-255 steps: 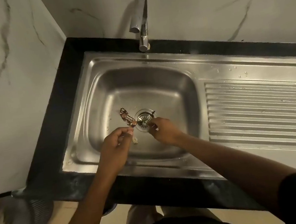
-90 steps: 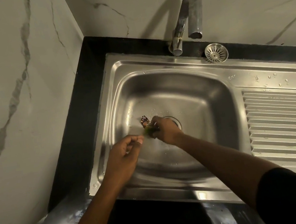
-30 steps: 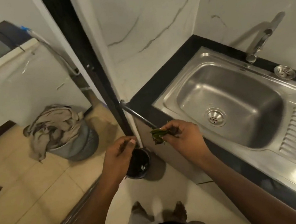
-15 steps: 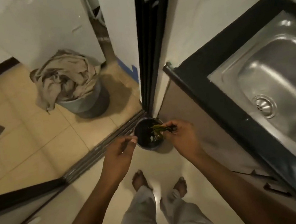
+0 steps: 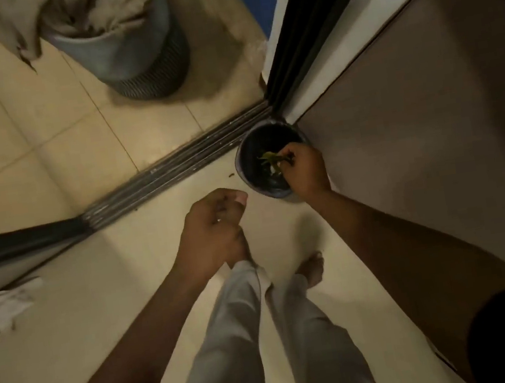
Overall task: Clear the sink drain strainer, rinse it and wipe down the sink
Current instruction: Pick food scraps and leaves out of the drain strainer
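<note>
A small dark bin [image 5: 246, 151] stands on the floor by the cabinet corner. My right hand [image 5: 305, 170] hovers over its mouth, pinching green leafy scraps [image 5: 269, 160] that hang inside the rim. My left hand [image 5: 214, 229] is curled shut a little left and nearer to me, above the floor; whether it holds small bits I cannot tell. The sink and the strainer are out of view.
A grey basket [image 5: 128, 46] stuffed with cloth stands at the far left. A sliding-door track [image 5: 175, 166] crosses the tiled floor. The brown cabinet front [image 5: 432, 131] fills the right side. A white rag [image 5: 0, 307] lies at the left edge. My bare feet are below.
I have turned further from the sink, which has left the view. My right hand has lowered the green scraps into the bin's mouth; the left hand stays closed beside it.
</note>
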`<state>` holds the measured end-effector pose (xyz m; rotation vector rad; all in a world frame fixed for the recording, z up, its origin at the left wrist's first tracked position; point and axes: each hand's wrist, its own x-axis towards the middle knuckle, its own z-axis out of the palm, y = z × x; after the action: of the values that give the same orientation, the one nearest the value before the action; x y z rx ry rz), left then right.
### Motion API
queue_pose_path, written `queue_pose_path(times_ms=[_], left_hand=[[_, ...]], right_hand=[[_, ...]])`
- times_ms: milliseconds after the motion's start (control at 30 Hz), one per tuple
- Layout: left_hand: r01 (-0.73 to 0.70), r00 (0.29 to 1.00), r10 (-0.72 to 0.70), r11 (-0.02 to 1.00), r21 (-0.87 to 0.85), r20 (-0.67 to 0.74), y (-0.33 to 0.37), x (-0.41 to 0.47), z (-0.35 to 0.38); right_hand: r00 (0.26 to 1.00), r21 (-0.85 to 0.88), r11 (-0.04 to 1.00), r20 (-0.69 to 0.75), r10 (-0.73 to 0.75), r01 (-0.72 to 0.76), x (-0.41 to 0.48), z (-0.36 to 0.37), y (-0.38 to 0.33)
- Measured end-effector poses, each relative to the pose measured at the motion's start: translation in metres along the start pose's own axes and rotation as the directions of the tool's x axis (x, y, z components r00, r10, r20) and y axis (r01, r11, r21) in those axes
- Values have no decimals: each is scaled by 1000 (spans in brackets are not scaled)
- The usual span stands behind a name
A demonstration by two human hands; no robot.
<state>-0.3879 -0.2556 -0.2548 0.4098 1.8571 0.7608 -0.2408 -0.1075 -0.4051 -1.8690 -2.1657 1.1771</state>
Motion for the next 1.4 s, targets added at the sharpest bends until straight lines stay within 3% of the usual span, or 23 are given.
queue_pose_path(times_ms=[167,400,667,933,1100,1400], left_hand=[[36,999,-36,999,-1,-11,-31,17,4],[55,998,-55,998,-1,-3,-45,20,10],[-17,1000,17,1000,5,10,-8,-11,14],[-214,976,209,974,79,67,89,-94,15],[-379,924,366,916,131,113,138,-154,24],[-539,834,522,840,66,178,207,-250,69]], right_hand=[[996,-82,997,95,-4,12,42,37,35],[978,-60,998,203,46,-35,57,44,49],[999,244,969,28,38,-43,-26,-15,10],[995,493,870,-94,29,21,-155,-146,-52],[984,510,857,-177,27,68,-225,-239,-79],[903,600,773,-421,85,207,-321,-355,-75]])
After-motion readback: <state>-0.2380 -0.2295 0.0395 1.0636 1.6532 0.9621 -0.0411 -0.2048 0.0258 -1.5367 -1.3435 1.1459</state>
